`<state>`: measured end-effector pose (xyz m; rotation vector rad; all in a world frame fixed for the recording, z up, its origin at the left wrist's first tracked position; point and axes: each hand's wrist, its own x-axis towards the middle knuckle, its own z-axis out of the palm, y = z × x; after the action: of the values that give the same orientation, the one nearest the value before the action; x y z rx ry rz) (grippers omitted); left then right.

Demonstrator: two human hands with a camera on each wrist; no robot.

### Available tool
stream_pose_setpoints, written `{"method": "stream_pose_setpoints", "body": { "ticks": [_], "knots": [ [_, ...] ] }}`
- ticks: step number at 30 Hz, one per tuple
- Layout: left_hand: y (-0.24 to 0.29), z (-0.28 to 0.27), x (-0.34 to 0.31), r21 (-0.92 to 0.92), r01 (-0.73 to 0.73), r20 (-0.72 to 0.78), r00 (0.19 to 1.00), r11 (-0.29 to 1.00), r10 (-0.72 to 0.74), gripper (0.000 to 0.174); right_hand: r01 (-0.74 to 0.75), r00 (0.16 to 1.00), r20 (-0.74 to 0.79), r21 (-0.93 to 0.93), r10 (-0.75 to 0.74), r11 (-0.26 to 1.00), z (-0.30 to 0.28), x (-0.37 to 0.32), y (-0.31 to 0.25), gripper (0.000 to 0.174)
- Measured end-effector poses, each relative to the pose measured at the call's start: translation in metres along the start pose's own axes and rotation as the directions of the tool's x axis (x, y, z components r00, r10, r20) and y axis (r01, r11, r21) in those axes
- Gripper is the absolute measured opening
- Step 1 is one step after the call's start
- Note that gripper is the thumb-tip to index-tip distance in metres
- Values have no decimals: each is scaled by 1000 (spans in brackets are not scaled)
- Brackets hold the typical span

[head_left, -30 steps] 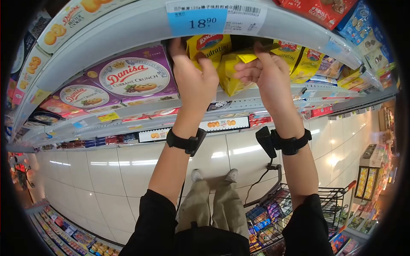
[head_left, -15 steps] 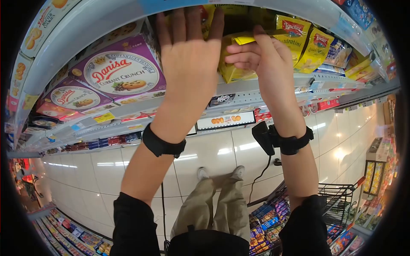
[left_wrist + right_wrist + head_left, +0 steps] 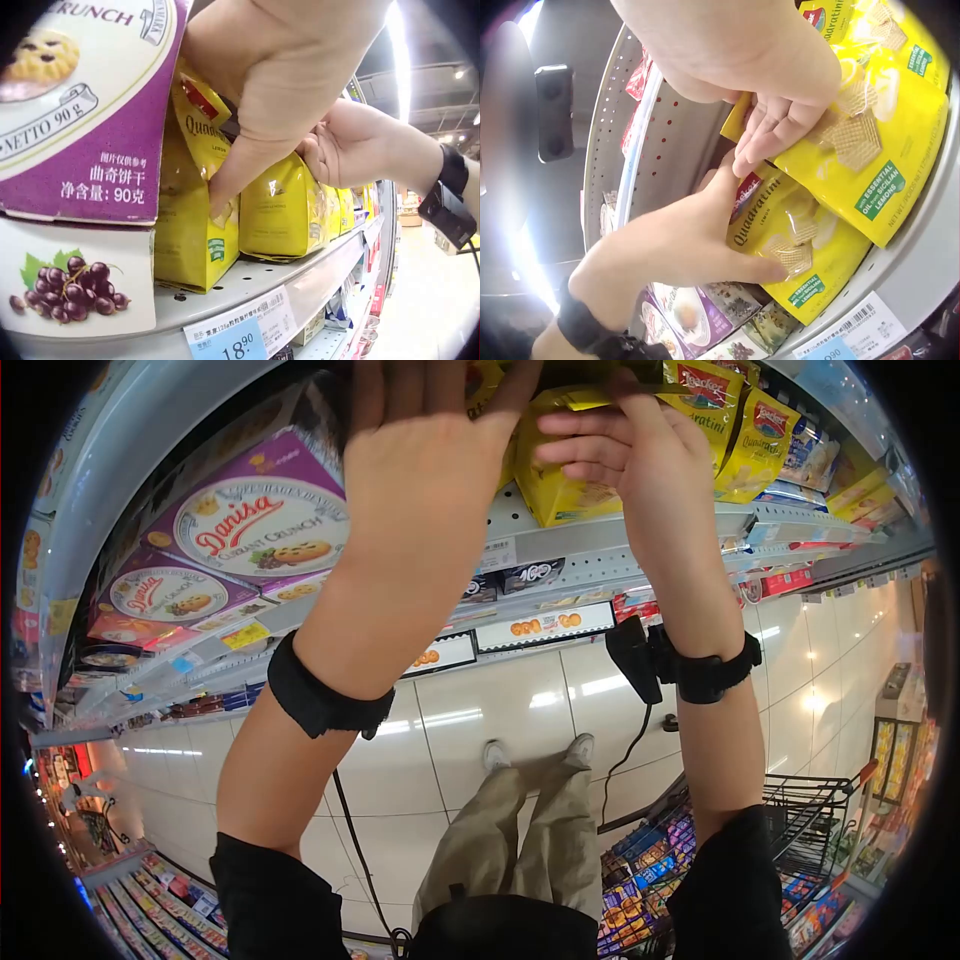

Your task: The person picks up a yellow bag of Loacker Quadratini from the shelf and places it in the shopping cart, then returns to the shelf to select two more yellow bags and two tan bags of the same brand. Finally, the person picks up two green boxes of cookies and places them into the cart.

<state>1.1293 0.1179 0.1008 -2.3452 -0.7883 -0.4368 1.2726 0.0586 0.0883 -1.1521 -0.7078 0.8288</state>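
Two yellow bags of Loacker Quadratini lemon wafers stand side by side on a shop shelf. My left hand (image 3: 420, 470) reaches over the left bag (image 3: 821, 277), its fingers stretched toward the back of the shelf. In the right wrist view its thumb lies on that bag's front, while the fingertips are hidden at the upper side. My right hand (image 3: 665, 470) pinches the top corner of the right bag (image 3: 892, 169), with the thumb up behind the top and the fingers across the front. Both bags have their bases at the shelf (image 3: 217, 289).
Purple Danisa currant crunch boxes (image 3: 265, 525) stand close left of the left hand. More yellow wafer bags (image 3: 755, 445) line the shelf to the right. A price label (image 3: 240, 337) runs along the shelf edge. Behind the right arm is a loaded shopping cart (image 3: 800, 815).
My left hand has gone from the left bag's front to reaching deeper over it, fingers extended and elbow swung outward. The right hand keeps its hold on the right bag. My view has shifted slightly.
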Motion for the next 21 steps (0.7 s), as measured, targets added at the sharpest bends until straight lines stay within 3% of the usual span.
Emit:
{"method": "stream_pose_setpoints", "body": {
  "ticks": [2,4,6,8,11,14,17,19,21],
  "knots": [
    [-2,-3,1,45,-20,77,997,999,16,63,-66,997,-27,33,67,997,5,-6,0,35],
    [-3,-5,3,87,-48,152,988,995,34,64,58,997,-47,-54,-61,997,10,-9,7,41],
    [-6,-2,3,110,-68,190,981,992,46,65,36,998,-49,-45,-38,998,11,-5,12,40],
    [-13,7,1,9,-83,-42,996,996,84,66,17,998,-58,-32,-19,999,11,0,13,40],
    [-13,-2,5,-94,-63,-8,998,994,63,64,107,994,-11,58,-106,993,14,4,10,42],
    [-13,-4,8,-101,-69,-93,994,993,60,58,27,995,-98,13,-25,1000,23,12,7,43],
    [-14,0,13,-189,-25,-35,999,982,19,52,69,995,-73,30,-67,997,20,19,9,44],
    [-15,1,18,-200,-35,-68,997,979,22,50,-54,998,33,28,53,998,14,18,1,38],
    [-17,3,22,-207,-44,-97,995,977,24,49,-15,1000,27,8,15,1000,13,15,3,37]
  ]
}}
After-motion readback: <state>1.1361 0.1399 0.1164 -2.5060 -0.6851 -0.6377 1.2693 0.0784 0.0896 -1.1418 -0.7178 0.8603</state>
